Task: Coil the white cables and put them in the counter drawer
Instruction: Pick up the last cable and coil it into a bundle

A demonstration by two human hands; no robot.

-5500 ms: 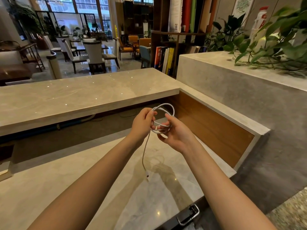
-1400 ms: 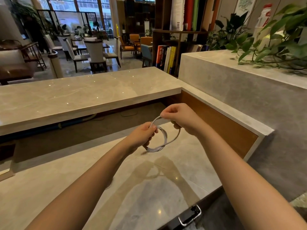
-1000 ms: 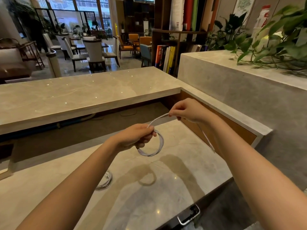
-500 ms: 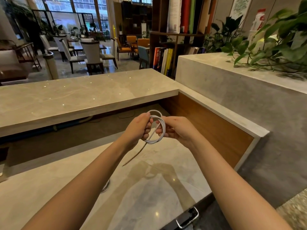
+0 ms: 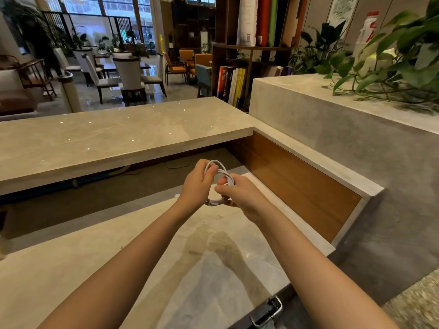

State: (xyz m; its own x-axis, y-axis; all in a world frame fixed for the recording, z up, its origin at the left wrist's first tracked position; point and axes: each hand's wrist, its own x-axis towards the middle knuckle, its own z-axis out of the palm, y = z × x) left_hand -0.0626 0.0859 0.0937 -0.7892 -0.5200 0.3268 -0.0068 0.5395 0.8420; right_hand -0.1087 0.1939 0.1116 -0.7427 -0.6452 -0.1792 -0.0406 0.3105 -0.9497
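A metal handle [image 5: 266, 314] sits at the tabletop's [image 5: 95, 269] near edge, below my right forearm. Above the tabletop my left hand [image 5: 197, 184] and right hand [image 5: 240, 193] meet. The fingers of both are curled round the white cable [image 5: 222, 171], a small coil held between them, clear of the surface. Beyond the hands runs a raised stone ledge [image 5: 118, 136]. Farther right are a bookshelf [image 5: 234, 84] and leafy plants [image 5: 392, 67].

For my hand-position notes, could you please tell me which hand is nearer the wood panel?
Right. The right hand holds the cable on the side toward the wood panel; the left hand grips it farther left, away from the panel.
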